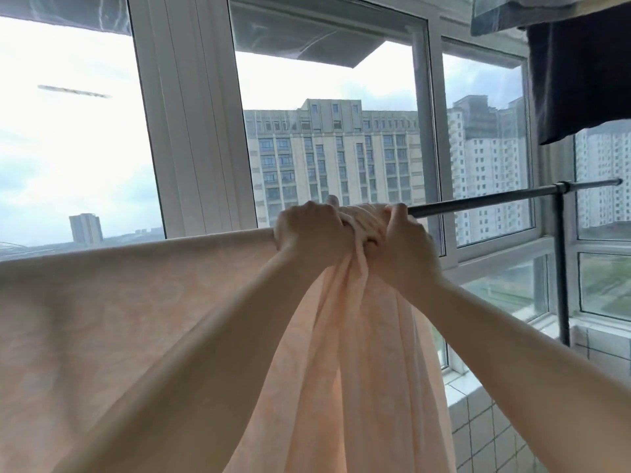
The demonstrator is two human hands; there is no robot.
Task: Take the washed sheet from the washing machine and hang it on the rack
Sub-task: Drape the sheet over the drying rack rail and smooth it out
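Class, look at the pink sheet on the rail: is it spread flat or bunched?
Partly both. The sheet lies spread along the rail to the left, but is bunched where the left hand and right hand grip it.

Peach sheet (136,319); dark rack bar (495,199).

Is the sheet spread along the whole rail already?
No: the sheet is bunched between both hands, and the rail is bare to the right.

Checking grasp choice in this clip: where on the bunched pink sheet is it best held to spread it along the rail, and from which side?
Grip the gathered top edge of the sheet at the rail, from the near side, as left hand and right hand do. Bare rail lies only to the right, so probably slide it that way.
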